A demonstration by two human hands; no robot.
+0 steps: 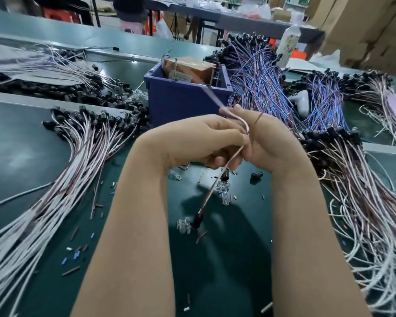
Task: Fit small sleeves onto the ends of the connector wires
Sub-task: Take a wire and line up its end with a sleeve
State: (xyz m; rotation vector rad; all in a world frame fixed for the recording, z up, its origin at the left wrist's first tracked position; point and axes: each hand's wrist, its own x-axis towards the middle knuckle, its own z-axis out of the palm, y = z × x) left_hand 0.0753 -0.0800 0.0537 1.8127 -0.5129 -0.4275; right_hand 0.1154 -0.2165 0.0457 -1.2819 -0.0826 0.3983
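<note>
My left hand (199, 143) and my right hand (268, 143) meet above the green table, both with fingers curled around one connector wire (215, 188). The pink-and-white wire loops over my fingers at the top and hangs down between my wrists. Its black connector end (196, 221) dangles just above the table. A thin brown wire end (258, 117) sticks up by my right hand. Small clear sleeves (184, 225) lie on the table below. Whether a sleeve sits between my fingertips is hidden.
A blue bin (181, 99) with a brown box stands behind my hands. Bundles of white and red wires (66, 179) spread at the left and more (364, 191) at the right. Blue-violet wires (261, 83) lie at the back right. Cut insulation scraps (76, 255) litter the table.
</note>
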